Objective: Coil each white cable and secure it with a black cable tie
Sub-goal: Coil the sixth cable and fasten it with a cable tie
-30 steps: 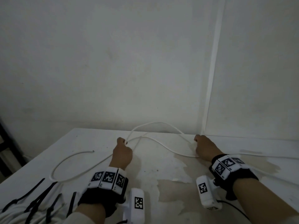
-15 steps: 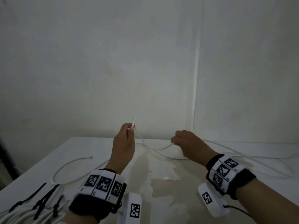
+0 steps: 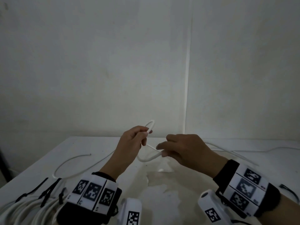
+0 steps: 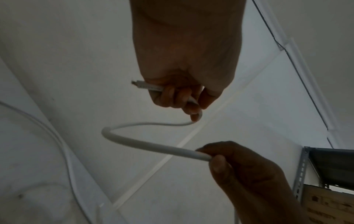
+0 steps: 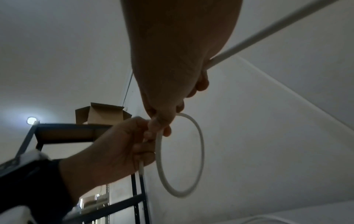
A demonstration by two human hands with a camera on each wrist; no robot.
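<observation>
My left hand (image 3: 144,135) is raised above the table and grips one end of a white cable (image 3: 146,159). A small loop (image 3: 151,125) stands up over its fingers. In the left wrist view the cable's plug end (image 4: 138,84) sticks out of the left fist (image 4: 184,103). The cable sags in a short curve (image 4: 114,136) to my right hand (image 3: 162,150), which pinches it between thumb and fingers. The right wrist view shows the round loop (image 5: 199,151) below my right hand (image 5: 162,121). Black cable ties (image 3: 47,190) lie at the lower left.
A second white cable (image 3: 69,163) curves across the white table (image 3: 178,184) on the left. A bundle of white cables (image 3: 24,210) lies at the near left corner. The held cable trails off right (image 3: 243,151). One black tie (image 3: 290,190) lies at the right. The wall stands close behind.
Both hands have lifted off the table and come together. The left hand has raised the cable end with a small loop in it, and the right hand has slid left along the cable.
</observation>
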